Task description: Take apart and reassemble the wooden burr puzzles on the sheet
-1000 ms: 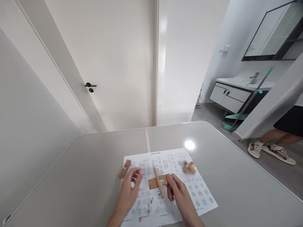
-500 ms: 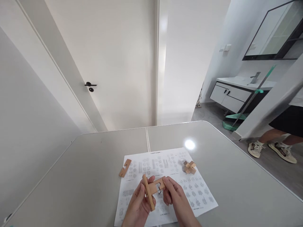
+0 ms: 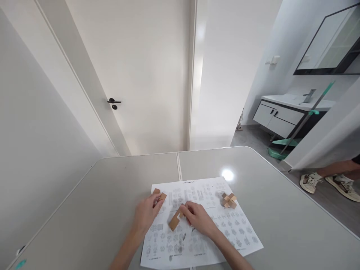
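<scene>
My right hand [image 3: 198, 217] is closed, its thumb and fingers pinching one end of a flat notched wooden puzzle piece [image 3: 174, 222] above the printed sheet [image 3: 202, 255]. The notch shows close to my fingertips. Farther left, my left hand [image 3: 147, 213] has its fingers closed around a second flat wooden puzzle piece [image 3: 162, 197] at the sheet's upper left. Another wooden piece [image 3: 156, 191] peeks out just beyond those fingers, mostly hidden. On the right part of the sheet sits a small cross-shaped assembly of wooden blocks [image 3: 229, 200], apart from both hands.
The sheet lies on a grey table [image 3: 112, 210] with a seam down its middle. Behind it is a white door [image 3: 152, 75] with a black handle [image 3: 114, 101]. To the right are a sink cabinet [image 3: 278, 116], a green dustpan [image 3: 277, 153] and a person's shoes [image 3: 309, 182].
The two crossed pieces have come apart. My left hand has moved away to the upper left with one piece, and my right hand keeps the notched one. The view has shifted slightly.
</scene>
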Demonstrator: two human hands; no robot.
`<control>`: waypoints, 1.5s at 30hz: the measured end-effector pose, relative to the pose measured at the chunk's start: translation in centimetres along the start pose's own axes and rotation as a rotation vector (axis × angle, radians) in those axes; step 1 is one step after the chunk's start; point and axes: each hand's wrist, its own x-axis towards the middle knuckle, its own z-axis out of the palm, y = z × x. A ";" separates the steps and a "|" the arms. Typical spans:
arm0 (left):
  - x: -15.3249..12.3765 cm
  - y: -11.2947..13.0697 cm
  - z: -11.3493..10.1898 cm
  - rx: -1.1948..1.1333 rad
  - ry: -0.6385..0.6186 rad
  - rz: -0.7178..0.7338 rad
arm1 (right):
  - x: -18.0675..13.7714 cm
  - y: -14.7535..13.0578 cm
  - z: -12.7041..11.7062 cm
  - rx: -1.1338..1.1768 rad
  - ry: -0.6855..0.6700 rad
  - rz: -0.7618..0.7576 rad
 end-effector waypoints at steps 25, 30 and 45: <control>0.5 -4.2 3.6 0.080 0.123 0.171 | -3.6 0.0 -3.2 -0.147 -0.102 0.015; 0.1 -3.6 3.6 0.082 0.120 0.253 | -9.0 5.4 -10.0 -0.198 0.202 0.055; -8.4 7.3 7.3 -0.324 -0.136 0.309 | -6.0 6.8 -12.2 -0.494 0.590 -0.044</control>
